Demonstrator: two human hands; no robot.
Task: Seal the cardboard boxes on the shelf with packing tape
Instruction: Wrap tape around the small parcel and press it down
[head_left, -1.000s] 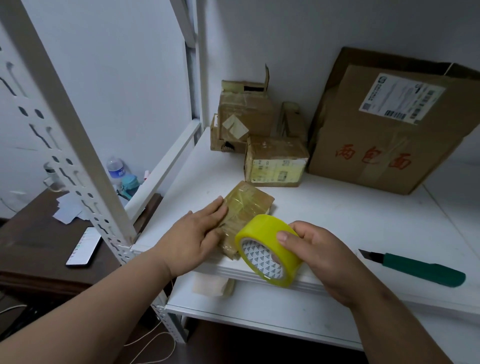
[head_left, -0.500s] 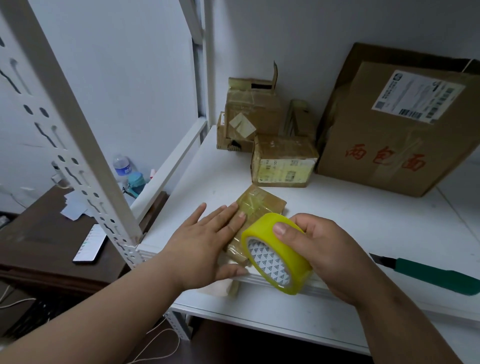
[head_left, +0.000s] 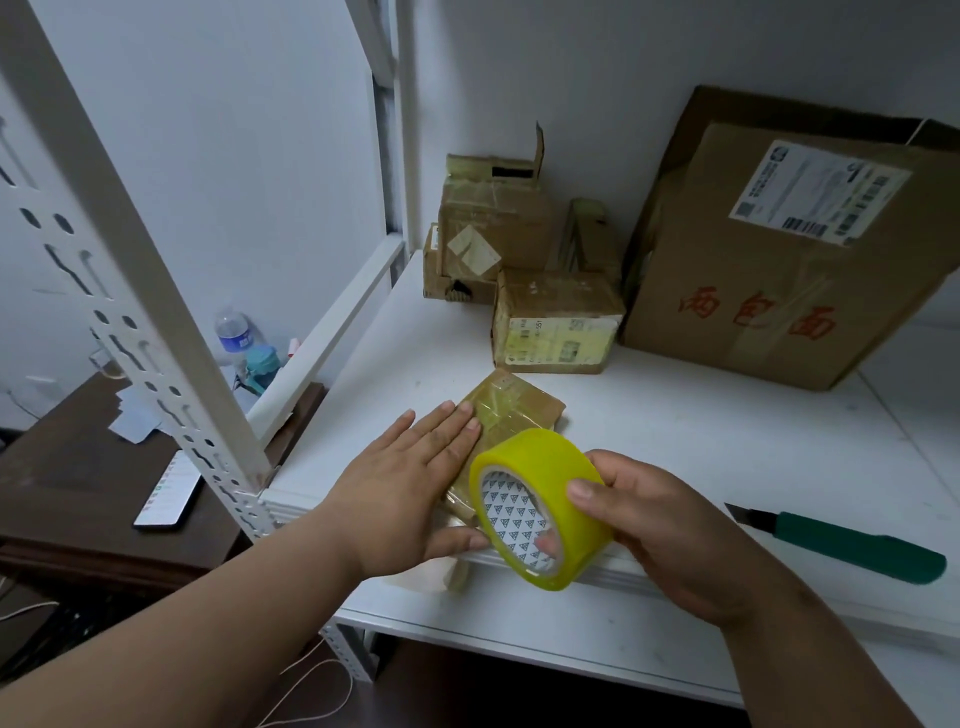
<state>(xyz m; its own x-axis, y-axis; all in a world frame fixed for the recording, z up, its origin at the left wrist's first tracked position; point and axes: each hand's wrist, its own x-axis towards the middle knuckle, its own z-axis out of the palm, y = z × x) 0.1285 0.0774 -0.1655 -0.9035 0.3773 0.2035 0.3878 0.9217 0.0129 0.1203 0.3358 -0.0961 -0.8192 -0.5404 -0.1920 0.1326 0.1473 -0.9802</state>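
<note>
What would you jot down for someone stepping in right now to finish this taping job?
Left hand: flat, fingers straight, pressing the small taped box at the shelf's front edge.
Right hand: grips the yellow tape roll just in front of that box.
Green utility knife lies on the shelf to the right.
Done: the small box already looks heavily wrapped in tape.
Left: cut the tape if attached, which I cannot tell; then check the open-flapped box at the back.

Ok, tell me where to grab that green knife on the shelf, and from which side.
Take the knife by its long green handle, around the middle, coming from above with the right hand once the tape roll is set down. It lies flat on the shelf with bare space around it, and its dark blade tip points left, toward the hands, so stay off that end.
</note>
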